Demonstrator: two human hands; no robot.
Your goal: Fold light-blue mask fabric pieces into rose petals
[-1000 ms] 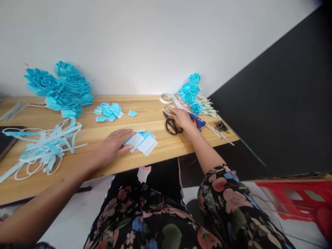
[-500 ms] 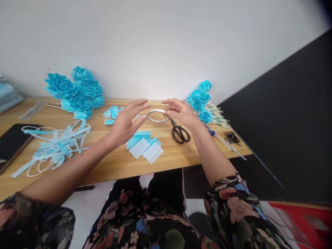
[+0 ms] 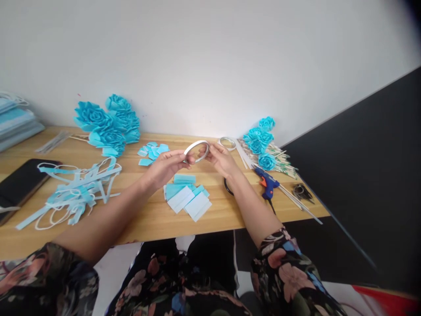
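I hold a thin white tape roll (image 3: 196,150) above the wooden table (image 3: 138,210) with both hands. My left hand (image 3: 166,166) pinches its left side, fingers closed on the rim. My right hand (image 3: 221,159) grips the right side, fingers closed. Below them lies a small pile of pale blue and white rectangular pieces (image 3: 187,195). The black scissors (image 3: 227,186) are mostly hidden behind my right forearm. A second tape roll (image 3: 226,142) lies flat behind my right hand.
Blue paper roses (image 3: 107,123) lean against the wall at left, smaller ones on sticks (image 3: 263,142) at right. Blue petal cut-outs (image 3: 151,152), a tangle of blue strips (image 3: 77,188), a blue glue gun (image 3: 268,182), a dark tablet (image 3: 19,182) and stacked blue masks (image 3: 15,120) also lie about.
My right hand picked the tape roll up from beside the scissors. My left hand left the blue pieces and took hold of the roll's other side.
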